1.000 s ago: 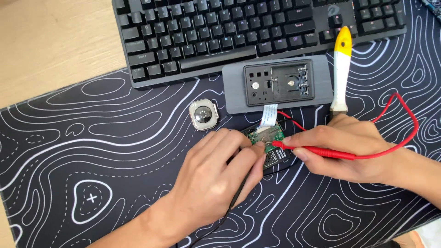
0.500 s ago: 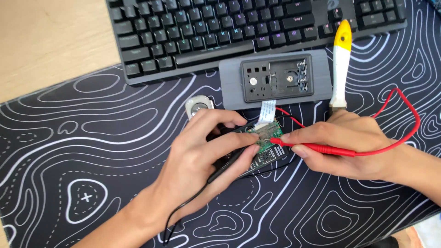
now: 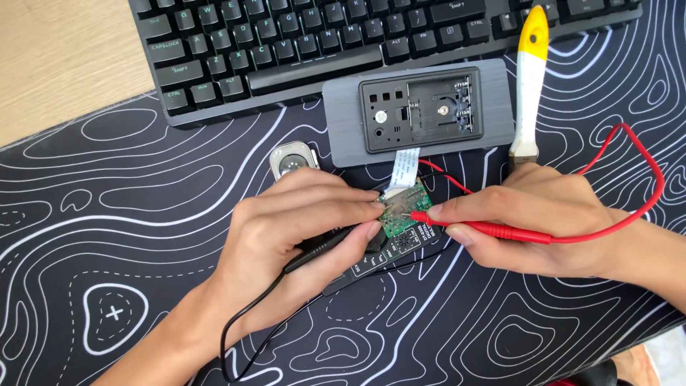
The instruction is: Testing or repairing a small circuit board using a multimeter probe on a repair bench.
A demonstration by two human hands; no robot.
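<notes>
While left hand [image 3: 286, 236] pinches black probe [image 3: 318, 251], right hand [image 3: 529, 214] pinches red probe [image 3: 479, 226], tips on green circuit board [image 3: 401, 213]

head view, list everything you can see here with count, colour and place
keyboard: 1, black, top
desk mat: 1, black with white lines, under everything
wooden desk: 1, light, top left
grey case: 1, opened, below keyboard
ribbon cable: 1, white, from case to board
circuit board: 1, green, centre
brush: 1, white with yellow tip, right
small round part: 1, silver, left of case
red probe: 1, tip on board
black probe: 1, toward board
left hand: grip on black probe
right hand: grip on red probe
</notes>
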